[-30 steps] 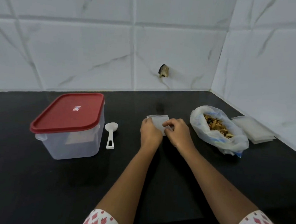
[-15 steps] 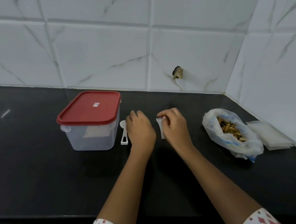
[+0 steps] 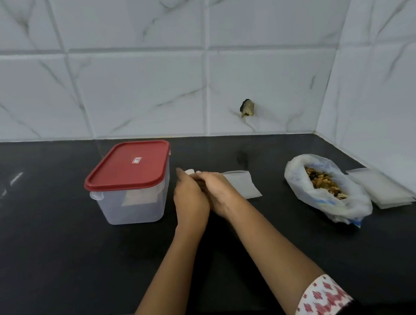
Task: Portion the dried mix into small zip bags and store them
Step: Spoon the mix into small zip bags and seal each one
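Kitchen corner. A black, glossy counter runs from the near edge to a back wall and meets a side wall at the right. Both walls are faced with large white tiles with faint grey marble veining and pale grout lines. A small dark, ragged hole breaks one back-wall tile low down, near a vertical grout line. Pale streaks of reflected light lie on the counter at far left.
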The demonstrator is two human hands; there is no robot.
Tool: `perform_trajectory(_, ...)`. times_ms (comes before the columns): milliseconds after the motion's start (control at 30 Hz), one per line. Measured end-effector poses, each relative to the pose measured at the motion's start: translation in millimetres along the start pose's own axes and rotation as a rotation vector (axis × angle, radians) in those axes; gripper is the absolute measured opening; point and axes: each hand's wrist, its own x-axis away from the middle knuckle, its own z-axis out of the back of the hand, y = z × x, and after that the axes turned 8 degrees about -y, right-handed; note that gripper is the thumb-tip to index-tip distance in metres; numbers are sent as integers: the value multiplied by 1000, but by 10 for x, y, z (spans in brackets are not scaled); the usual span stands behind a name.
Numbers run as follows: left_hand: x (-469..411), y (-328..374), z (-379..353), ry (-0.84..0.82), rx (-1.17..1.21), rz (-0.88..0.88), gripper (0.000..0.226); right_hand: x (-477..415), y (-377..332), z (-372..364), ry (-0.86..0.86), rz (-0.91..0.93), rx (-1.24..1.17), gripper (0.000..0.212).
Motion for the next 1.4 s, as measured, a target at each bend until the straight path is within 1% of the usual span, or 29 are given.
perform_trajectory(67, 38, 119, 23, 1, 133, -35, 59, 41, -80, 66, 24, 64, -13, 25)
perform_trajectory(133, 34, 252, 16, -11, 212, -115, 64, 69, -178, 188, 67, 141, 14, 24)
perform_trajectory(233, -28, 433, -106, -94, 320, -210, 60, 94, -316, 472, 132, 237, 35, 31)
perform_trajectory(300, -108, 494, -227, -119, 318, -256, 58, 91, -358, 691, 185, 273, 8, 30)
perform_trajectory(367, -216, 482, -357, -117, 288, -242, 56, 71, -318, 882, 275, 279, 24, 28)
perform_trajectory(433, -327, 414, -506, -115, 135, -190, 53, 24, -179, 1052, 374, 272, 129, 26)
perform_trajectory(533, -485, 298, -669, -173, -148, -148, 48, -56, -37, 1166, 403, 250, 282, 20)
perform_trajectory(567, -528, 271, -699, -194, -193, -145, 44, -88, -37, 1175, 414, 254, 338, 18)
perform_trajectory(633, -578, 231, -734, -206, -231, -151, 35, -132, -53, 1179, 443, 272, 448, 24)
perform_trajectory(767, -602, 211, -740, -180, -174, -183, 19, -113, -69, 1169, 459, 280, 547, 27)
perform_trajectory(833, -626, 213, -706, -194, -109, -208, 14, -80, -102, 1160, 508, 367, 706, 28)
perform_trajectory(900, -664, 227, -657, -229, 10, -287, 15, -46, -160, 1163, 568, 496, 877, 24)
perform_trajectory(967, -651, 274, -600, -261, 122, -421, 16, -13, -213, 1173, 582, 541, 961, 18)
perform_trajectory(1033, -607, 327, -570, -271, 175, -558, 15, 37, -246, 1194, 568, 477, 953, 16)
perform_trajectory(1100, -563, 368, -562, -269, 169, -664, 15, 91, -268, 1219, 514, 385, 829, 21)
perform_trajectory(1167, -533, 395, -556, -274, 151, -727, 16, 120, -274, 1234, 454, 325, 657, 28)
perform_trajectory(1267, -497, 417, -525, -309, 174, -776, 17, 143, -280, 1248, 390, 301, 456, 29)
perform_trajectory(1300, -492, 424, -514, -328, 186, -785, 17, 145, -284, 1251, 387, 308, 451, 29)
perform_trajectory(1333, -491, 430, -504, -348, 195, -782, 18, 144, -289, 1256, 407, 318, 507, 27)
perform_trajectory(1400, -474, 461, -468, -405, 190, -749, 18, 159, -306, 1260, 507, 344, 772, 16)
